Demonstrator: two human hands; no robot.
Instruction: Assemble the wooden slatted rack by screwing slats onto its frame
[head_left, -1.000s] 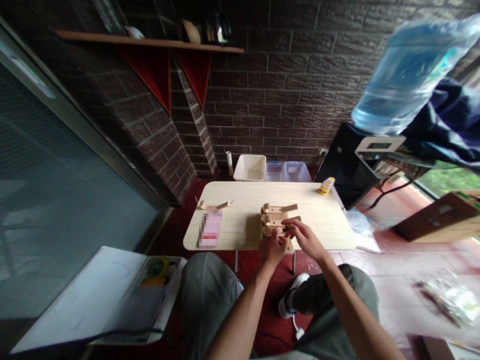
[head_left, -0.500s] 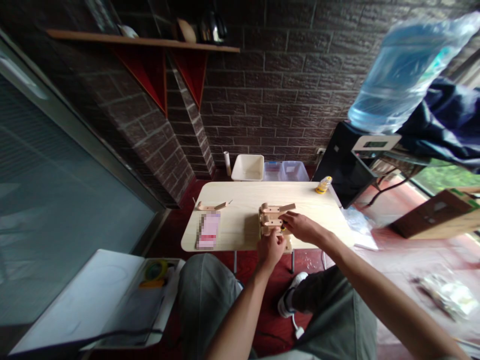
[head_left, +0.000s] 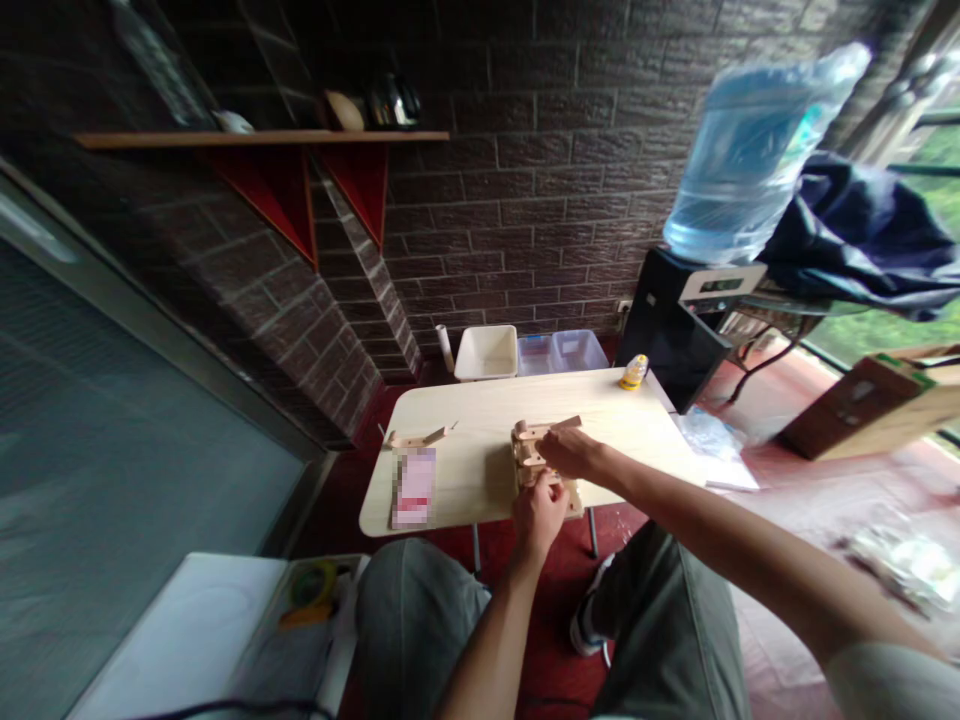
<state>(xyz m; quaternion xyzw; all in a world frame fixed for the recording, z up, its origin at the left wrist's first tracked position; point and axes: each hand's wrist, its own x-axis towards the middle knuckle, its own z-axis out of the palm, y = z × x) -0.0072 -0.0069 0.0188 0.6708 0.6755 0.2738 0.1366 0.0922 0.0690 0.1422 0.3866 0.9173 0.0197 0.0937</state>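
Note:
A light wooden assembly (head_left: 528, 462) of rounded bars and blocks lies near the front of the pale table, partly covered by both hands. At its near edge, my left hand (head_left: 541, 508) has thumb and fingers pinched together; what they hold is too small to make out. My right hand (head_left: 568, 453) reaches over the assembly from the right, its fingers curled down among the wooden bars. Whatever is in those fingers is hidden. A thin wooden bar (head_left: 568, 422) sticks out behind the right hand.
On the table (head_left: 465, 480), a jointed wooden piece (head_left: 417, 439) and a pink blurred packet (head_left: 415, 488) lie left. A yellow-labelled bottle (head_left: 634, 372) stands at the back right. Behind are a cream bin (head_left: 486, 354), clear bins (head_left: 579, 350) and a water dispenser (head_left: 675, 315).
My right hand has shifted left over the assembly and covers more of it. My left hand stays at the near edge. The whole view has tilted upward a little.

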